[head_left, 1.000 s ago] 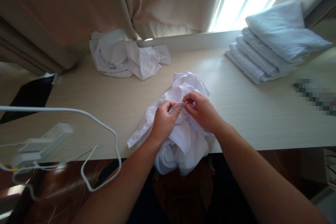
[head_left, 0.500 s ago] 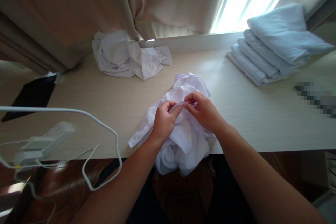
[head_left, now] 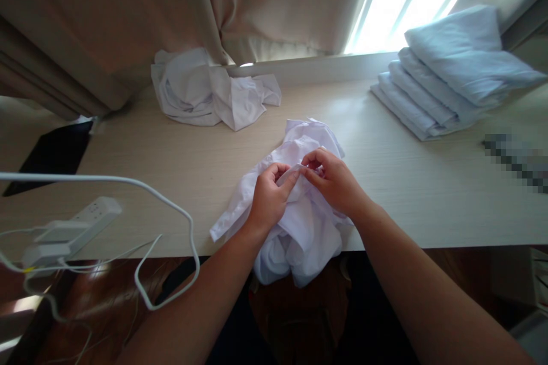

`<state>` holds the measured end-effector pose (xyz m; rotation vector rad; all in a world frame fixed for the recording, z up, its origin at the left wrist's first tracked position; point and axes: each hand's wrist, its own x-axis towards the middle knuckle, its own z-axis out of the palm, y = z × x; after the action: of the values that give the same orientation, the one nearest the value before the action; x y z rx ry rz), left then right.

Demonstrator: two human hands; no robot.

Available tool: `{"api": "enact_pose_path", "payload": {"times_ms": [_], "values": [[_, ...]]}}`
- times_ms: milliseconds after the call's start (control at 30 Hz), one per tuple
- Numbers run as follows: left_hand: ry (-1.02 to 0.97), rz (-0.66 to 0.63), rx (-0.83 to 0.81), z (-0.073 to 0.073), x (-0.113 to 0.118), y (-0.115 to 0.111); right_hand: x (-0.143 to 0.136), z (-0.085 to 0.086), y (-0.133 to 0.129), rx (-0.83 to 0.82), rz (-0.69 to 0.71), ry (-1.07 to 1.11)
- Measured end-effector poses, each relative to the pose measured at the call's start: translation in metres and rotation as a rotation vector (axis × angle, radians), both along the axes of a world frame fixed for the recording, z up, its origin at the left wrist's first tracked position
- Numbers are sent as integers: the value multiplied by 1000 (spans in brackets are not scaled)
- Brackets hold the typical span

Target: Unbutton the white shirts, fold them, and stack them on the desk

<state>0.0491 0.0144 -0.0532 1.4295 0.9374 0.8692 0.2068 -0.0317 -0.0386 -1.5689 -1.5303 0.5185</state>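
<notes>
1. We find the white cloth [head_left: 310, 239] bunched at the near edge of the table [head_left: 180, 165], in front of the person, with its lower part hanging over that edge.
2. Our left hand [head_left: 270, 194] grasps a raised fold of it between thumb and curled fingers.
3. Our right hand [head_left: 333, 179] pinches the same fold just beside the left, the two thumb tips nearly meeting; we cannot tell whether they touch.
4. Against the picture from a second ago, we see the whole scene sitting slightly farther right in the view, as if the head has turned a little.
5. Against the cloth itself, both hands keep almost the same place and grip, and the bunched shape looks hardly altered.
6. Behind, we see a crumpled white pile [head_left: 188, 88] by the curtain [head_left: 128, 17] and a folded stack [head_left: 449, 71] by the bright window [head_left: 411, 3], both unchanged in place on the table.
7. At our left, the power strip [head_left: 97, 212] and the looping white cable [head_left: 128, 181] also stay as they were.
</notes>
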Motion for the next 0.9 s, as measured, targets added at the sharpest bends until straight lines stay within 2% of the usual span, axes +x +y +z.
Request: {"api": "enact_pose_path", "payload": {"times_ms": [900], "values": [[48,-3,62,-1,0,-2,-1,-1,0,-19,8,15]]}}
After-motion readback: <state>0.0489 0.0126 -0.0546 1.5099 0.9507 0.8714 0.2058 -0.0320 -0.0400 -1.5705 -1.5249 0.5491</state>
